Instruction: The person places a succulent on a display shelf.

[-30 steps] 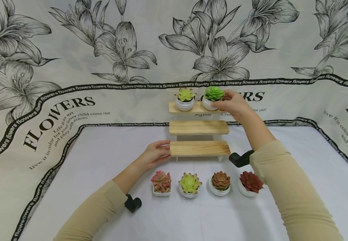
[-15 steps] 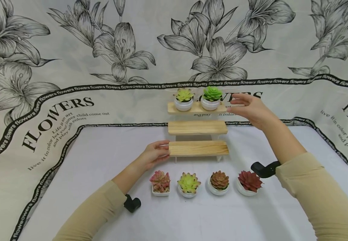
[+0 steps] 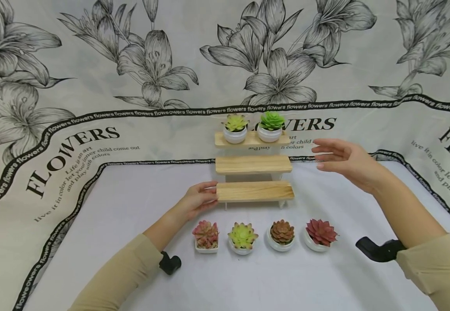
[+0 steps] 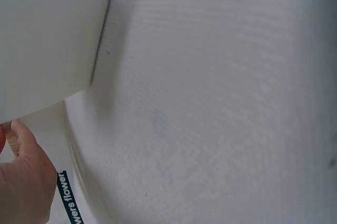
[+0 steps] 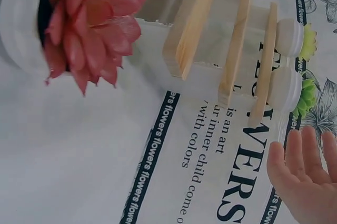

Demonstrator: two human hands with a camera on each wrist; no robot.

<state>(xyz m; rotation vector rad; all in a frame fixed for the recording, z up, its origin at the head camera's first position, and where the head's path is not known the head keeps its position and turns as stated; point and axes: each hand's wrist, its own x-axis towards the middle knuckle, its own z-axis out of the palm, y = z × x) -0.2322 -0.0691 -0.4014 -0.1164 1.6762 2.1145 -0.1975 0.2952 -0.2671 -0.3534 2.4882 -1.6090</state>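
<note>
A tiered display stand with three wooden shelves (image 3: 255,191) stands on the white-covered table. My left hand (image 3: 193,202) holds the left end of its lowest shelf; the left wrist view shows the fingers (image 4: 26,142) at the wooden edge. Two potted succulents, a yellow-green one (image 3: 235,128) and a bright green one (image 3: 270,126), sit side by side on the top shelf. My right hand (image 3: 349,164) is in the air right of the stand, fingers extended and holding nothing. The right wrist view shows that hand (image 5: 308,176) apart from the green succulent's pot (image 5: 284,90).
In front of the stand is a row of potted succulents: pink in a square pot (image 3: 206,237), yellow-green (image 3: 242,238), brown (image 3: 281,235) and dark red (image 3: 320,235). Behind hangs a flower-printed cloth (image 3: 162,134). Black wrist mounts (image 3: 378,249) stick out from the sleeves.
My right hand has let go of the bright green succulent on the top shelf and drawn away to the right and slightly down. My left hand stays at the lowest shelf.
</note>
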